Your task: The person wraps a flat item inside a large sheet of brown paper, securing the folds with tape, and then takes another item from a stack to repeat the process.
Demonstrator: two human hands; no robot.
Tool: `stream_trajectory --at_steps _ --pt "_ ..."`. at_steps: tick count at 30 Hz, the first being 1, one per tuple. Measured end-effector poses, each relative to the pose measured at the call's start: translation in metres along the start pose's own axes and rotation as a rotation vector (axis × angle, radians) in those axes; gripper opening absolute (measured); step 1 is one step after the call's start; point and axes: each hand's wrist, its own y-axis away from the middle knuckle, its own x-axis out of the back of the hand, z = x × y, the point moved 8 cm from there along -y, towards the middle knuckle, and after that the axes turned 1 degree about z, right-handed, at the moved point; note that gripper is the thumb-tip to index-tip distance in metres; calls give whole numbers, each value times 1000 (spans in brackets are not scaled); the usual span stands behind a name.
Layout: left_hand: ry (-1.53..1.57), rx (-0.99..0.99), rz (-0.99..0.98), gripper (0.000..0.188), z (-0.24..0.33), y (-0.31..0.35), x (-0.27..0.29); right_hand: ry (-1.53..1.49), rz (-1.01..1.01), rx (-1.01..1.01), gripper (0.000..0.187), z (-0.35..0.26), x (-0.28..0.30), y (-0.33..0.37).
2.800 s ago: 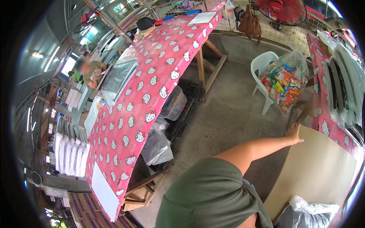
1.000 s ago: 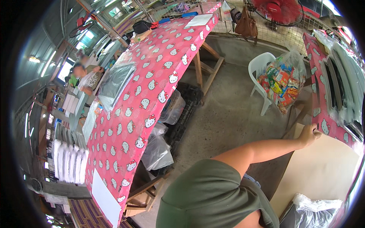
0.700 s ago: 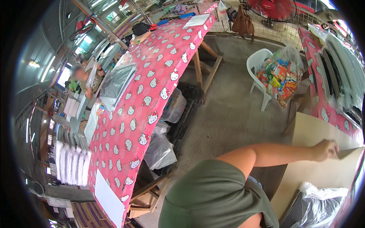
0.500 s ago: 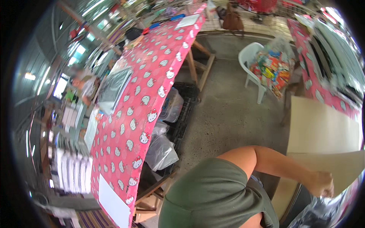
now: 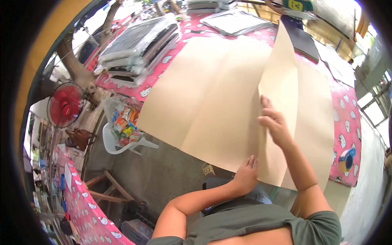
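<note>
A large tan cardboard sheet (image 5: 196,98) with long creases lies over the table in front of me. Its right part has a flap (image 5: 281,85) standing up, tall and curved. My right hand (image 5: 275,124) is closed on the flap's left edge, about midway along it, with the index finger reaching up that edge. Nearer to me, my left hand (image 5: 246,176) is at the sheet's front edge beside the foot of the flap. Its fingers lie together over that edge, and its thumb side is hard to make out.
Plastic-wrapped flat goods (image 5: 136,45) are stacked at the table's far left. A blue tape roll (image 5: 346,162) rests on the pink tablecloth (image 5: 345,122) at right. At left are a white chair (image 5: 112,141) with a bag of colourful packets and a red fan (image 5: 65,105). Another person (image 5: 298,12) stands behind the table.
My view has swung right, from the other pink table and the floor to the cardboard sheet. Only one hand showed before, at the sheet; now both are there, and a flap is raised.
</note>
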Motion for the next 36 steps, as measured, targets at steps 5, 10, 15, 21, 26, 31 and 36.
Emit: stream_trajectory --at_steps 5,10,15,21,26,31,36 --pt "485 254 59 31 -8 6 26 462 -119 -82 29 74 -70 -15" --pt "454 111 -254 29 -23 29 -45 392 -256 -105 23 93 -118 -15" --pt "878 81 -569 35 -73 9 111 780 -126 362 42 176 -84 -22" --pt "710 521 704 42 -344 -33 197 921 -402 391 37 77 -105 -27" --pt "495 707 740 43 -469 -70 112 217 -506 -256 44 90 -65 -60" --pt "440 556 644 38 -481 -183 91 88 3 -269 45 115 5 -91" --pt "-62 191 542 25 -468 -235 48 -237 359 -241 48 136 83 -115"
